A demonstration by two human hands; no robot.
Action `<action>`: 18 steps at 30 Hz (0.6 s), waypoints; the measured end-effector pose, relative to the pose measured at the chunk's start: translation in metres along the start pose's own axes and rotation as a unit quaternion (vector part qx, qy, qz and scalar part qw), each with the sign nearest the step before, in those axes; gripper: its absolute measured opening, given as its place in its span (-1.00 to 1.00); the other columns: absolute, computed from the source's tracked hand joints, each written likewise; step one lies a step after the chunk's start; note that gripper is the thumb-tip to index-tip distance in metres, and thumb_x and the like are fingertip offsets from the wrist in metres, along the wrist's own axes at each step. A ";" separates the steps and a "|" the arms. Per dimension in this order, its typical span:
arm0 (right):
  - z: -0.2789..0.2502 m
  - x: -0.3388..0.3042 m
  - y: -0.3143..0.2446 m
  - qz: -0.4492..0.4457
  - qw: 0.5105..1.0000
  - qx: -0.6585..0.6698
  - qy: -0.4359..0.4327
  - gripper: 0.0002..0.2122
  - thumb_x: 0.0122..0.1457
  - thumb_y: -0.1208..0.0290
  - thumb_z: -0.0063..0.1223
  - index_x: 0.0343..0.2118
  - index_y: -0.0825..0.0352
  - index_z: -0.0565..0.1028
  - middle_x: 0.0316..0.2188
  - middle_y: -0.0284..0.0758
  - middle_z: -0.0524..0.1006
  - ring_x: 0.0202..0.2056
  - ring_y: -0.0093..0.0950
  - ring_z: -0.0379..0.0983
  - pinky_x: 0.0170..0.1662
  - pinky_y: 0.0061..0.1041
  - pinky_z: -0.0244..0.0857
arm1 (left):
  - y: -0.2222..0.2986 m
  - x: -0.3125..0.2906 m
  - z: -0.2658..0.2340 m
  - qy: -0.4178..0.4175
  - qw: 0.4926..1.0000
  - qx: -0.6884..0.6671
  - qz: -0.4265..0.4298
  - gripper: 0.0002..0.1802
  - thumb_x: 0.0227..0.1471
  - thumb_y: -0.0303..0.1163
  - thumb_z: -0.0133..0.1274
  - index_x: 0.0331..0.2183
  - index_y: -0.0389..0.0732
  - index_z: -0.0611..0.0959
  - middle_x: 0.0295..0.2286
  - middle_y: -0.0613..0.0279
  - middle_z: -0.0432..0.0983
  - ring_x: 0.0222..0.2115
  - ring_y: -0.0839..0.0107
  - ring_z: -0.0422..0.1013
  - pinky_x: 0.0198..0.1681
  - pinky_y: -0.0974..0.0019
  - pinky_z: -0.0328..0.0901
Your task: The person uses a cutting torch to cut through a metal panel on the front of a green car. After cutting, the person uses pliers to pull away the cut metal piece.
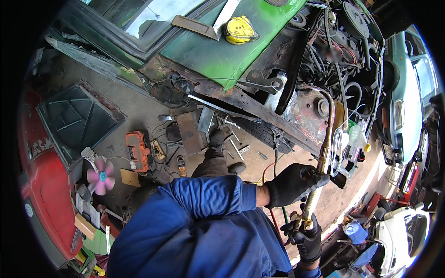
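Note:
A brass gas torch [314, 202] with a long curved tip stands upright in front of me, its bent end over the rusty inner wing of the open engine bay. My left hand [294, 184], in a black glove, is closed across the torch just below its brass nut. Lower down, the gloved right hand [305, 238] is wrapped round the valve end. Red and dark green hoses [271, 208] run down by the hands. Beside the left fingertips is a small dark plate [341, 179]; I cannot tell whether they touch it. No flame shows at the tip.
On the green car panel [204, 65] lie a yellow tape measure [241, 30] and a try square [197, 27]. Hand tools, an orange case [137, 151] and a pink fan [100, 176] are on the floor at left. A tyre [259, 133] sits under the rusty sill; coiled wire [339, 148] hangs right.

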State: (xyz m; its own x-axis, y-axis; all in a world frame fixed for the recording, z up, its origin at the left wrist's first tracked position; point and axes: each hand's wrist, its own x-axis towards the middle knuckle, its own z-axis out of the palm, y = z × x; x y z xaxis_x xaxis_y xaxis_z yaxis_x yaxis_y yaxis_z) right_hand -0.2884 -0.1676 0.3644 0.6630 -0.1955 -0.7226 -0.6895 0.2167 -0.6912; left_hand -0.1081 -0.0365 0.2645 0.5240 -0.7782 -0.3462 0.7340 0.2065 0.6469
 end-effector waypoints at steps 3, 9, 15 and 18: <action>0.006 -0.001 -0.007 0.001 0.999 0.031 -0.027 -0.18 0.24 0.40 0.40 0.51 0.48 0.22 -0.22 -0.19 0.68 -0.32 -0.34 0.71 -0.29 -0.45 0.58 | 0.005 0.001 -0.001 -0.017 0.998 -0.049 -0.025 -0.54 0.37 0.04 0.30 -0.35 -0.17 0.70 -0.55 0.55 0.39 -0.55 0.70 0.26 -0.48 0.41 0.16; -0.006 -0.005 -0.025 0.048 0.999 0.009 -0.012 -0.22 0.28 0.34 0.37 0.51 0.40 0.25 -0.21 -0.21 0.66 -0.41 -0.39 0.67 -0.40 -0.45 0.54 | 0.005 0.013 0.007 -0.058 0.985 -0.155 -0.044 -0.64 0.41 -0.12 0.29 -0.29 -0.23 0.73 -0.55 0.58 0.41 -0.58 0.71 0.27 -0.50 0.46 0.15; -0.049 0.015 -0.023 0.035 0.999 -0.027 -0.032 -0.43 0.37 0.56 0.09 0.44 0.43 0.31 -0.24 -0.26 0.65 -0.36 -0.53 0.63 -0.33 -0.55 0.51 | -0.012 0.029 0.014 -0.036 0.995 -0.092 -0.013 -0.61 0.42 -0.08 0.26 -0.05 -0.26 0.76 -0.39 0.49 0.59 -0.43 0.71 0.41 -0.37 0.47 0.30; -0.084 0.035 -0.016 0.036 0.997 -0.024 -0.067 -0.43 0.37 0.61 0.08 0.45 0.38 0.31 -0.13 -0.30 0.64 -0.29 -0.60 0.60 -0.24 -0.60 0.49 | -0.020 0.041 0.018 0.029 0.999 0.024 0.017 -0.64 0.43 -0.20 0.25 0.02 -0.30 0.75 -0.29 0.43 0.69 -0.32 0.69 0.52 -0.23 0.50 0.42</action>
State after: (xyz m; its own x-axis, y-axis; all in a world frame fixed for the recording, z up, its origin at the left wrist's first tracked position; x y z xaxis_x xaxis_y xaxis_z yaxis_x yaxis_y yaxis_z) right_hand -0.2790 -0.2579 0.3496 0.6414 -0.0510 -0.7655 -0.7483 0.1783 -0.6389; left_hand -0.1084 -0.0833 0.2494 0.5733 -0.7358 -0.3605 0.6946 0.2031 0.6901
